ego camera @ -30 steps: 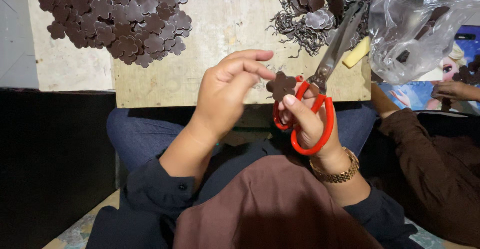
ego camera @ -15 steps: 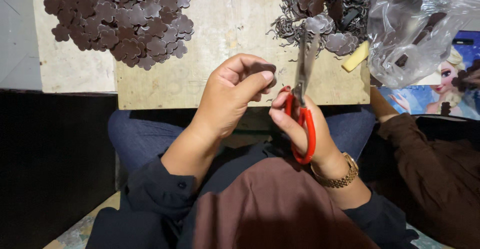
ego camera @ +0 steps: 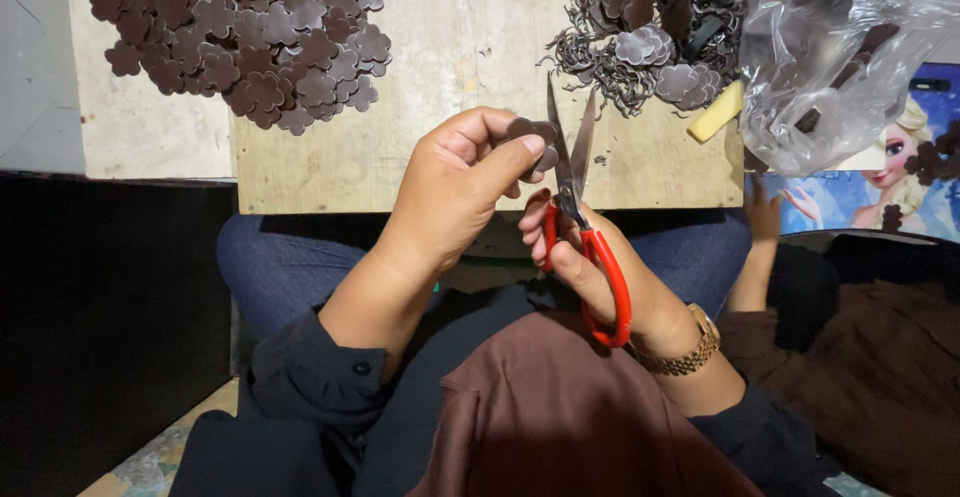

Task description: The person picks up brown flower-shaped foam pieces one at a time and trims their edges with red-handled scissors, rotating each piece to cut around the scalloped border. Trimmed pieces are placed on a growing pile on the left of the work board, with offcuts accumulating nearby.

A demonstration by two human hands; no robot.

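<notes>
My left hand (ego camera: 455, 182) pinches a small dark brown flower-shaped piece (ego camera: 532, 137) between thumb and fingers, just above my lap. My right hand (ego camera: 590, 257) grips red-handled scissors (ego camera: 580, 217); their blades stand a little apart and point away from me, with the piece at the left blade. A gold watch sits on my right wrist. Both hands hover at the near edge of a wooden board (ego camera: 460, 67).
A heap of brown flower-shaped pieces (ego camera: 250, 37) lies at the board's far left. A tangle of dark trimmings and uncut pieces (ego camera: 650, 27) lies at the far right, beside a clear plastic bag (ego camera: 840, 47). Another person's hand (ego camera: 765, 212) and brown sleeve are at the right.
The scissors have swung from a rightward slant to pointing straight away from me. The flower piece now sits against the blades, held by my left fingers.
</notes>
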